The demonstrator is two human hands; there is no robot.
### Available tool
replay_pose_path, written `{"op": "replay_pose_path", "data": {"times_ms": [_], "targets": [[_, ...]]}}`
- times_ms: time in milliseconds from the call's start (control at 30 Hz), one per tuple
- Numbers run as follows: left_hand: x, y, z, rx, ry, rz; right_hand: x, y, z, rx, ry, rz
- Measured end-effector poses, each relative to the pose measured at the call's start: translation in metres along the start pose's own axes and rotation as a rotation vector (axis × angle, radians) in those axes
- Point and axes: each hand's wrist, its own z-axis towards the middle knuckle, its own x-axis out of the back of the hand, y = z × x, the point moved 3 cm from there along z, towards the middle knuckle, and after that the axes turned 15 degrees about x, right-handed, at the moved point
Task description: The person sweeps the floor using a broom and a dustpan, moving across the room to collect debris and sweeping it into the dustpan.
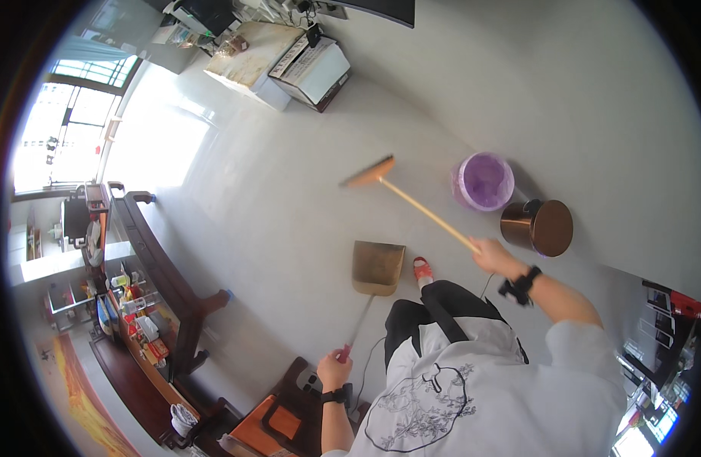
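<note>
My right hand (493,257) grips the yellow handle of a broom (427,212). The orange broom head (372,173), edged with dark bristles, is out over the pale floor, slightly blurred; I cannot tell whether it touches. Lower down, my left hand (334,368) is closed around the red grip of a long-handled dustpan (379,266). The brownish pan lies on the floor beside my red slipper (422,268), its wide mouth facing the broom head. No debris can be made out in the pan.
Against the right wall stand a purple-lined bin (487,181) and a lidded brown metallic bin (536,227). A dark wooden table (173,274) laden with goods is at left. An orange-cushioned wooden chair (270,423) is near my left arm. Boxes (313,71) stand at the far wall.
</note>
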Motion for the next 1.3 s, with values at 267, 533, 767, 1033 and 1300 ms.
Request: {"op": "replay_pose_path", "data": {"times_ms": [267, 533, 767, 1033, 1300], "targets": [[-0.004, -0.002, 0.005, -0.017, -0.004, -0.016, -0.036, 0.064, 0.227, -0.199, 0.217, -0.254], [-0.002, 0.002, -0.003, -0.059, 0.015, -0.008, -0.083, 0.102, 0.119, -0.327, 0.098, -0.232], [-0.005, 0.006, -0.007, -0.128, 0.037, 0.025, -0.107, 0.099, -0.057, -0.394, 0.047, -0.085], [-0.009, -0.007, 0.001, -0.111, -0.074, -0.182, -0.11, 0.005, -0.157, -0.453, -0.042, 0.116], [-0.028, -0.057, -0.04, -0.132, 0.033, -0.151, -0.084, -0.038, -0.215, -0.56, 0.076, 0.569]]}}
